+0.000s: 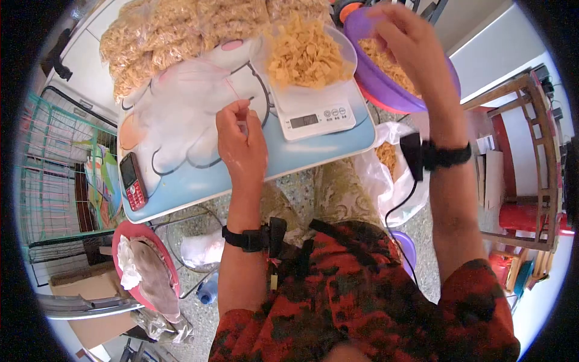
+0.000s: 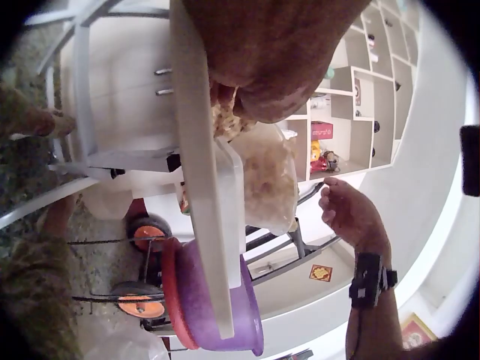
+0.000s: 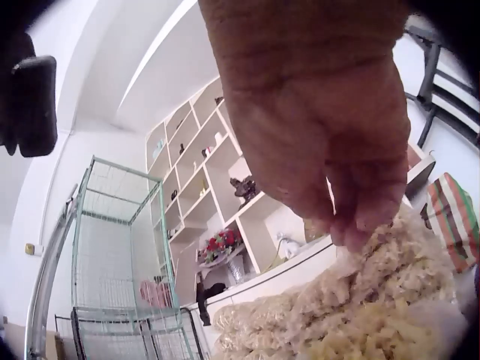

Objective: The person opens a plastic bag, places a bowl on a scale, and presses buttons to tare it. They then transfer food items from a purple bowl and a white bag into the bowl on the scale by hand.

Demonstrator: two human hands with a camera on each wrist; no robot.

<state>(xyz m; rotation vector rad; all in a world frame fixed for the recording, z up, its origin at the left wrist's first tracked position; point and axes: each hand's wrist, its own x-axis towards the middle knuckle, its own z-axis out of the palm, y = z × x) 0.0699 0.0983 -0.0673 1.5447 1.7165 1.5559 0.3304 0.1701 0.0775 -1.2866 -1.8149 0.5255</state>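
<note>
My left hand (image 1: 241,145) rests over the table's front part with fingers loosely curled, nothing visible in it. Beside it lie whitish clear plastic bags (image 1: 187,105). To its right stands a white kitchen scale (image 1: 319,120) with a lit display, bearing a clear bowl (image 1: 260,57) heaped with yellow flat dried pieces (image 1: 307,54). Raised above the purple basin (image 1: 443,75), my right hand (image 1: 404,42) hangs with bent fingers, and no piece shows between them. In the left wrist view the right hand (image 2: 352,214) is above the bowl's level. More dried pieces (image 1: 392,66) lie in the basin.
Filled bags of dried pieces (image 1: 181,30) line the table's back. A red phone (image 1: 134,181) lies at the left edge. Below are a pink basin (image 1: 120,235) at left and an open plastic bag (image 1: 404,187) at right. A wire cage (image 1: 60,175) stands left.
</note>
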